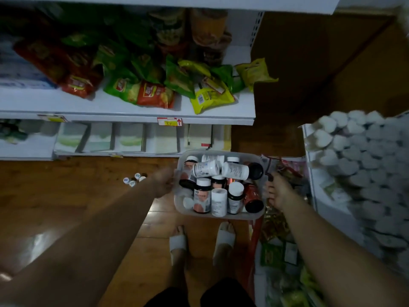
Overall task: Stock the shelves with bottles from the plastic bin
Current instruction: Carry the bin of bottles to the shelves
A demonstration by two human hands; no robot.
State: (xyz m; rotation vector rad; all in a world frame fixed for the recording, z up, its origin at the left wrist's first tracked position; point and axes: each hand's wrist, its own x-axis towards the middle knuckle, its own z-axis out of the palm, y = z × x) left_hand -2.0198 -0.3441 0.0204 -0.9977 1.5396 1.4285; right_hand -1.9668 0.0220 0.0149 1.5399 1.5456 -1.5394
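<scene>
A clear plastic bin [221,216] is held above the wooden floor, in front of my feet. It holds several bottles, white ones [219,201] and dark ones [252,197], lying and standing in a heap. My left hand [164,181] grips the bin's left rim. My right hand [277,192] grips its right rim. The white shelves [132,105] stand ahead of me, the upper board covered with snack bags.
A few small bottles [134,179] stand on the floor left of the bin. Flat boxes [130,138] fill the lower shelf. A rack of white packs [358,156] stands at the right, with bagged goods [278,229] below it. Wooden floor lies open at the left.
</scene>
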